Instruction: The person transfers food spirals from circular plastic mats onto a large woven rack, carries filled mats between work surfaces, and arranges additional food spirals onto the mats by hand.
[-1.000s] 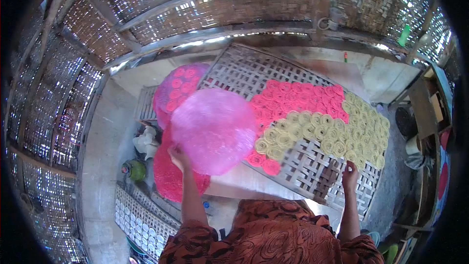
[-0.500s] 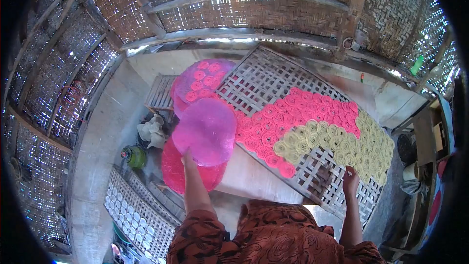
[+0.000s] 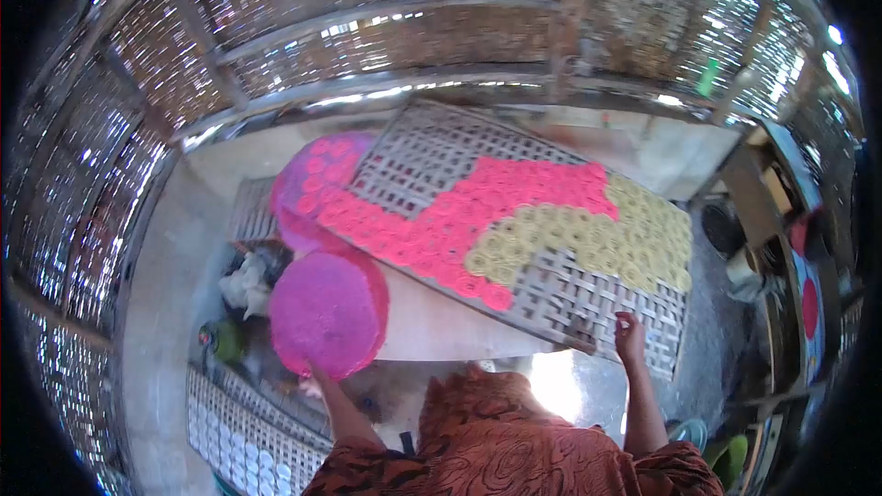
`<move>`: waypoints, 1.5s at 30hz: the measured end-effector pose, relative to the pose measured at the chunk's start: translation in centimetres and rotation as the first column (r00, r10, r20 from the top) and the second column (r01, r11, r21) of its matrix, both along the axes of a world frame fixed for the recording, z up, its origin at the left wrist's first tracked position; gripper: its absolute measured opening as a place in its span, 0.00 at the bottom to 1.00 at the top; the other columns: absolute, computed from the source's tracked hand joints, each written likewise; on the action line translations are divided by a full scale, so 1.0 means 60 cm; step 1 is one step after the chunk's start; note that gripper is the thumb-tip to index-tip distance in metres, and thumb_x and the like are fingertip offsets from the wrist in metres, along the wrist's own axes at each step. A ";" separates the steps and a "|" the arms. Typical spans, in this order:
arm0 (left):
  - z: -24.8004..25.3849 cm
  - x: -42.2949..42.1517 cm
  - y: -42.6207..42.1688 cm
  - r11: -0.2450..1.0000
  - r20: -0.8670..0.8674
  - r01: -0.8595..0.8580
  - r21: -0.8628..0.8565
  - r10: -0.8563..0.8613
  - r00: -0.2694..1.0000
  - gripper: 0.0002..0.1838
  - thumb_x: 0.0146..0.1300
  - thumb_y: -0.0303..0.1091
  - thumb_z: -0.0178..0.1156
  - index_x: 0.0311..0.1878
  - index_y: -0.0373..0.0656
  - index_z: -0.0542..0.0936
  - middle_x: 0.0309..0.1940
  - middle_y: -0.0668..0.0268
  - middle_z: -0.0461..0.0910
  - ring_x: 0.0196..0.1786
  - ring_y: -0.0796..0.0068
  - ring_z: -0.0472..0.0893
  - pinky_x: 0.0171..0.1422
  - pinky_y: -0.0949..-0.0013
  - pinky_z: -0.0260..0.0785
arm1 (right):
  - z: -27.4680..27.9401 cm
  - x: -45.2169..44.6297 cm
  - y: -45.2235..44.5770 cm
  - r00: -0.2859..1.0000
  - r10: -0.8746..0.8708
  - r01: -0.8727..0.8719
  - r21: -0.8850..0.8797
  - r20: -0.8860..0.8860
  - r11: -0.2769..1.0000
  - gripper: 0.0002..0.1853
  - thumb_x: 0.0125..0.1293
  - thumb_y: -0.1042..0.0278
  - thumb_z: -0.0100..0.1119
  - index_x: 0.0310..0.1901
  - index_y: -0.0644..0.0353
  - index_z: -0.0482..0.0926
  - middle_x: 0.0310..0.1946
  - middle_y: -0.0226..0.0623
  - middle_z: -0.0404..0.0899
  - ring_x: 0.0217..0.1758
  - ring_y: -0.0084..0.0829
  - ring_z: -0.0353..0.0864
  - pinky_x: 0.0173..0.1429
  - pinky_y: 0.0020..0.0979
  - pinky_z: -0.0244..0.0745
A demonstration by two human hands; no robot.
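Observation:
My left hand (image 3: 315, 384) is at the lower edge of a round purple sheet (image 3: 322, 312), gripping its rim. The sheet lies almost flat over a round red piece (image 3: 378, 289), whose rim shows at the right. My right hand (image 3: 630, 338) is held above the near edge of a woven lattice tray (image 3: 588, 308), fingers curled, with nothing visible in them. Pink coiled rounds (image 3: 459, 230) and pale yellow coiled rounds (image 3: 551, 234) cover much of the tray.
Behind the sheet, another purple round (image 3: 294, 174) carries pink coils. A green gas cylinder (image 3: 226, 340) stands on the left, with a white bag (image 3: 246, 285) nearby. A lower lattice rack (image 3: 216, 404) holds small white discs. Wooden shelves (image 3: 763, 193) stand at the right.
My left hand has brought the purple sheet down and toward me; its curved surface now looks flatter on the red piece. My right hand stays near the tray's front edge. The view has shifted.

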State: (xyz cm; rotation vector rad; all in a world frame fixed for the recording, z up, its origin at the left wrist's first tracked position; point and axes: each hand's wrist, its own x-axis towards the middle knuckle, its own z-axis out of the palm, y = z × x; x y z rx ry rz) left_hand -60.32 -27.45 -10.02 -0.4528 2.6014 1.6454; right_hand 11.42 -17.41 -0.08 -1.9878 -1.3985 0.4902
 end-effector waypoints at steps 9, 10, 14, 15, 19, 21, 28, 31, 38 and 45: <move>-0.083 0.087 -0.213 0.517 0.522 0.849 -0.113 -0.696 0.493 0.17 0.58 0.40 0.62 0.47 0.42 0.73 0.43 0.58 0.77 0.35 0.63 0.79 0.36 0.61 0.73 | 0.058 0.006 -0.440 0.937 -0.350 0.350 0.010 -0.004 0.937 0.09 0.58 0.75 0.58 0.42 0.58 0.80 0.37 0.44 0.80 0.28 0.36 0.79 0.36 0.33 0.74; -0.085 0.092 -0.227 0.375 0.661 0.926 -0.044 -0.684 0.308 0.17 0.58 0.40 0.62 0.47 0.42 0.73 0.42 0.58 0.77 0.35 0.64 0.79 0.35 0.61 0.73 | 0.064 0.013 -0.514 0.894 -0.448 0.447 -0.079 0.001 0.891 0.09 0.59 0.75 0.59 0.42 0.58 0.80 0.37 0.43 0.80 0.28 0.35 0.79 0.35 0.33 0.74; -0.089 0.124 -0.213 0.010 0.889 0.965 0.262 -0.391 -0.237 0.16 0.59 0.42 0.61 0.45 0.45 0.73 0.40 0.60 0.77 0.32 0.66 0.78 0.31 0.63 0.73 | 0.073 0.049 -0.800 0.688 -0.720 0.724 -0.030 0.089 0.689 0.08 0.59 0.73 0.59 0.41 0.58 0.80 0.35 0.40 0.80 0.29 0.33 0.79 0.35 0.31 0.74; -0.092 0.138 -0.192 -0.040 0.890 0.951 0.306 -0.343 -0.300 0.16 0.59 0.43 0.60 0.45 0.45 0.73 0.39 0.60 0.77 0.32 0.66 0.78 0.30 0.64 0.73 | 0.072 0.064 -0.867 0.630 -0.769 0.774 -0.015 0.104 0.633 0.08 0.59 0.73 0.59 0.41 0.58 0.80 0.35 0.40 0.80 0.29 0.33 0.79 0.35 0.31 0.74; -0.117 0.302 -0.078 -0.678 0.709 0.730 -0.088 -0.557 -0.432 0.12 0.62 0.41 0.55 0.40 0.42 0.77 0.35 0.59 0.79 0.34 0.61 0.79 0.35 0.58 0.72 | 0.085 0.072 -1.101 0.358 -0.924 0.916 0.143 0.130 0.375 0.11 0.61 0.67 0.57 0.44 0.59 0.80 0.37 0.40 0.82 0.31 0.32 0.80 0.39 0.30 0.75; -0.124 0.418 -0.036 -0.798 0.562 0.518 -0.309 -0.592 -0.577 0.13 0.64 0.39 0.52 0.38 0.39 0.80 0.33 0.59 0.80 0.36 0.58 0.79 0.39 0.54 0.70 | 0.105 0.063 -1.169 0.253 -0.957 0.924 0.258 0.143 0.282 0.11 0.61 0.67 0.57 0.44 0.59 0.80 0.38 0.40 0.82 0.31 0.32 0.80 0.39 0.31 0.75; -0.110 0.762 -0.022 -0.897 0.421 0.421 -0.136 -0.437 -0.795 0.12 0.62 0.41 0.55 0.33 0.40 0.77 0.26 0.61 0.77 0.27 0.63 0.77 0.30 0.58 0.68 | 0.227 0.017 -1.317 -0.108 -0.993 0.960 0.263 0.046 -0.092 0.11 0.59 0.68 0.58 0.44 0.59 0.80 0.38 0.41 0.82 0.34 0.34 0.82 0.39 0.31 0.75; -0.125 0.856 -0.074 -0.951 0.322 0.307 -0.041 -0.304 -0.897 0.12 0.62 0.42 0.57 0.32 0.41 0.76 0.23 0.62 0.76 0.24 0.66 0.76 0.26 0.59 0.67 | 0.240 0.056 -1.437 -0.221 -0.970 0.906 0.390 0.098 -0.167 0.11 0.59 0.68 0.59 0.43 0.59 0.81 0.36 0.41 0.83 0.34 0.36 0.83 0.39 0.32 0.76; 0.019 1.281 -0.416 -0.943 -0.248 -0.331 0.037 0.312 -0.917 0.11 0.64 0.31 0.58 0.46 0.38 0.76 0.42 0.59 0.80 0.45 0.72 0.79 0.50 0.70 0.70 | 0.241 0.204 -1.683 -0.409 -0.899 0.905 0.198 0.157 -0.377 0.13 0.52 0.66 0.57 0.37 0.61 0.83 0.33 0.54 0.81 0.41 0.47 0.82 0.46 0.43 0.75; 0.322 1.580 -0.884 -0.827 -0.336 -0.562 0.027 0.522 -0.784 0.16 0.63 0.32 0.58 0.54 0.40 0.74 0.48 0.58 0.78 0.48 0.69 0.79 0.47 0.69 0.73 | 0.173 0.335 -1.804 -0.292 -0.872 0.888 -0.226 0.393 -0.400 0.17 0.48 0.66 0.58 0.36 0.72 0.81 0.41 0.57 0.79 0.47 0.48 0.80 0.54 0.38 0.75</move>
